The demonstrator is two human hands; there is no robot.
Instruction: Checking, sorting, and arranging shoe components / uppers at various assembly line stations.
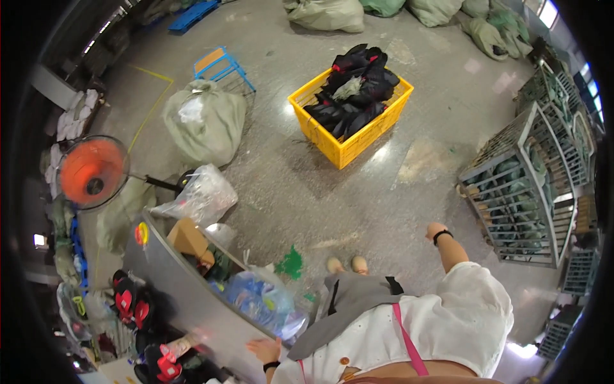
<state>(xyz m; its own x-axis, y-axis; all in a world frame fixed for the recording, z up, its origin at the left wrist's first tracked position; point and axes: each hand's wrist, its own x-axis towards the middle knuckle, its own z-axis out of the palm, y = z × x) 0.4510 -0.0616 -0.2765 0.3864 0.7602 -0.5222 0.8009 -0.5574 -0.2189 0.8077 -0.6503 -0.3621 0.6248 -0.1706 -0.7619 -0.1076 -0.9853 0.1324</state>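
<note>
Scuffed grey floor [275, 192] spreads beneath a worker whose left hand [264, 351], fingers spread and gripping nothing, appears to rest on a grey bench [166, 272] at 7 o'clock. Likely stiff and heavy, it offers its edge for a hold; clear plastic bags [256, 299] beside it look light, soft and slippery, best gathered by the handful, their contents unclear. At 4 o'clock, the right hand [436, 230] curls, its grip impossible to tell.
</note>
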